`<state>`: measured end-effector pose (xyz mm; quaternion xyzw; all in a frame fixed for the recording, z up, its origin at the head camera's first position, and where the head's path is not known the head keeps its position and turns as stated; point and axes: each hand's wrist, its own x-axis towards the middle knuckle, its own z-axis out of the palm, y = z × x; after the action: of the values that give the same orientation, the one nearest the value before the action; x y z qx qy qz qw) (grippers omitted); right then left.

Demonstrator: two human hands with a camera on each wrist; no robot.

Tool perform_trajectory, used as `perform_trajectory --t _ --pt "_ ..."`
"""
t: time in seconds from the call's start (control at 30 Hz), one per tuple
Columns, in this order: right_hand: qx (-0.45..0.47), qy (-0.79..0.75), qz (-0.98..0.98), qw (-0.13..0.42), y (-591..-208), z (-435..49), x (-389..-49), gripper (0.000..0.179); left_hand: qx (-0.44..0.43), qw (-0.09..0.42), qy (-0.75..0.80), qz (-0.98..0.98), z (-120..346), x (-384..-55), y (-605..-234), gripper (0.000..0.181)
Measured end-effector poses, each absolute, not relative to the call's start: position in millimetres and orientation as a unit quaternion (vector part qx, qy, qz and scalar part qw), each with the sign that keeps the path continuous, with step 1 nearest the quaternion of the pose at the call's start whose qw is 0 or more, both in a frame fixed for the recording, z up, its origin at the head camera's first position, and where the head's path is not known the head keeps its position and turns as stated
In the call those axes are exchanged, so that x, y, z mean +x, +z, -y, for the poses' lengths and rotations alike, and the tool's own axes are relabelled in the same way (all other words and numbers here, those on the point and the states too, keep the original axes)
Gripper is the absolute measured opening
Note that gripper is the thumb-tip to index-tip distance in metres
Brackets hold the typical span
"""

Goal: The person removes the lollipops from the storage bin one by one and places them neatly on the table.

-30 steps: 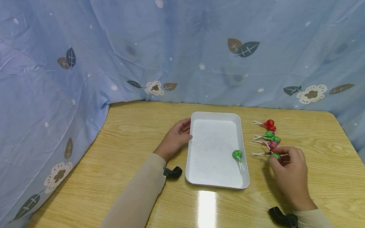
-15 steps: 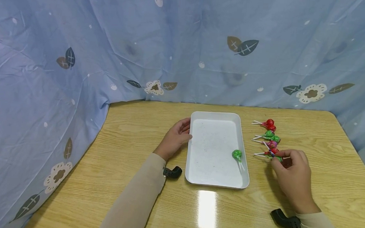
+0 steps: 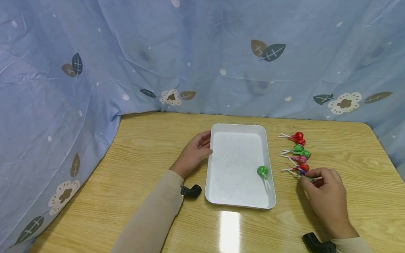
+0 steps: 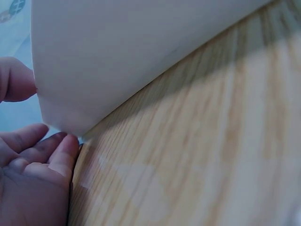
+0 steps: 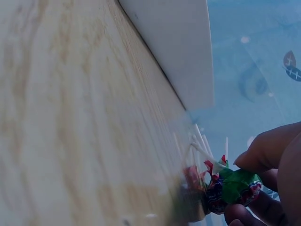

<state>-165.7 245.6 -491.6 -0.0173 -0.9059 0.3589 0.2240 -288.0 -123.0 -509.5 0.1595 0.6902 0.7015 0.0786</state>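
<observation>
My left hand [image 3: 194, 153] rests at the left side of a white rectangular tray [image 3: 241, 197]; in the left wrist view its thumb meets the rim and its loosely bent fingers touch the outer wall. Inside the tray, near its right wall, lies green-wrapped candy [image 3: 262, 171] with white sticks. To the right of the tray, my right hand [image 3: 327, 200] pinches a green-wrapped lollipop [image 5: 237, 186] between thumb and fingers, low over the table. A blue-and-pink wrapper [image 5: 215, 198] shows right against it. A red lollipop [image 3: 304, 167] lies just beyond the fingertips.
Farther back on the wooden table [image 3: 151, 138] lie red lollipops [image 3: 299, 135], green lollipops [image 3: 298, 148] and a pink lollipop [image 3: 301, 159], sticks pointing left. A blue patterned curtain [image 3: 208, 55] hangs behind the table and along its sides.
My right hand has shifted a little to the right and nearer, drawing the green and blue lollipops slightly away from the red one. The left hand and the tray have stayed in place.
</observation>
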Motion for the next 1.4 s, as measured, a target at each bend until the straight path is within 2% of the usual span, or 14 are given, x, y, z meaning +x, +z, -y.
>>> perform_trajectory --t 0.57,0.77,1.1,1.4 --pt "0.015 0.335 0.918 0.212 -487 -244 -163 0.011 0.157 0.078 0.701 -0.691 121 -288 -508 0.062" --pt "0.027 0.356 0.902 0.242 -487 -242 -163 0.008 0.156 0.074 0.695 -0.698 122 -287 -511 0.061" --pt "0.109 0.395 0.858 0.31 -487 -230 -164 0.014 0.156 0.077 0.701 -0.691 123 -288 -511 0.063" --pt "0.167 0.423 0.831 0.32 -488 -209 -160 0.018 0.158 0.078 0.706 -0.686 124 -287 -511 0.063"
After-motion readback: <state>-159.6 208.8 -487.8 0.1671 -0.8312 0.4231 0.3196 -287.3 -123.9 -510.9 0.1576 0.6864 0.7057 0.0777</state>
